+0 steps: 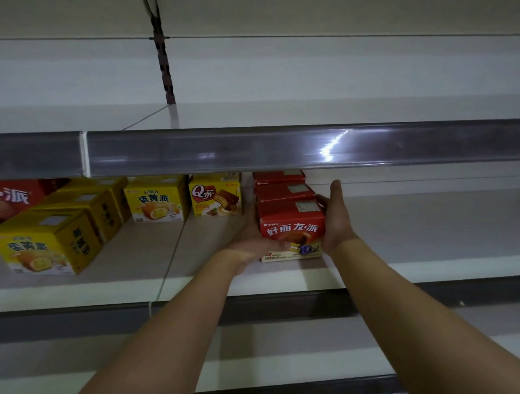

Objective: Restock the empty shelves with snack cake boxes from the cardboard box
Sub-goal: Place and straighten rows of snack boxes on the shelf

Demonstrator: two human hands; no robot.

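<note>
Holding: both arms reach straight forward to the front red box (291,225), one hand on each side.
Left hand (252,241): palm against the left face of the front red box, thumb curled across its front; it grasps the box.
Right hand (334,219): flat against the right face, fingers straight, pressing.
Front red box: glossy rectangular carton standing on the smooth white middle shelf (422,232), touching two more red boxes (282,187) behind it.
Left of front red box: yellow cartons (157,200), matte tops.
</note>
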